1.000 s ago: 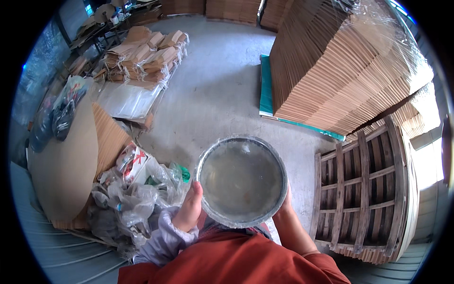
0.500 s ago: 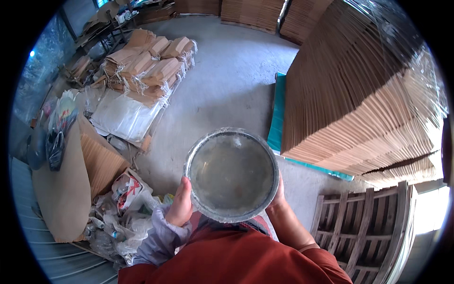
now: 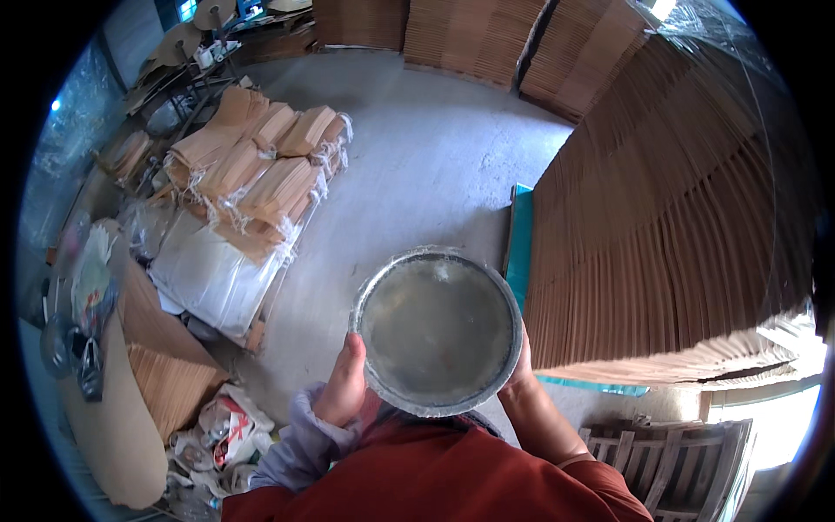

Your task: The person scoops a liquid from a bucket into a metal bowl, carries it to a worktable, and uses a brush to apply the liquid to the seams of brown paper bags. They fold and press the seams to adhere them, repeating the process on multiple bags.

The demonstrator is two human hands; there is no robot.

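While your left hand (image 3: 342, 385) holds the round basin (image 3: 439, 409) by its left side, thumb up against the outer wall near the rim, your right hand (image 3: 521, 370) holds its right side; most of your fingers are hidden behind it. You have the basin just in front of your red shirt (image 3: 470, 474), its mouth facing up. Its inside looks grey and murky, and whether that is liquid you cannot tell from this view.

Right of the basin, you have a tall cardboard stack (image 3: 635, 235) with a teal sheet (image 3: 520, 248) showing along its base. Below and right of the basin is a slatted wooden pallet (image 3: 670, 459). Beyond it to the upper left, tied cardboard bundles (image 3: 278, 183) lie partly over a white sheet (image 3: 213, 270). Below and left of the basin sits a heap of plastic bags (image 3: 228, 431).
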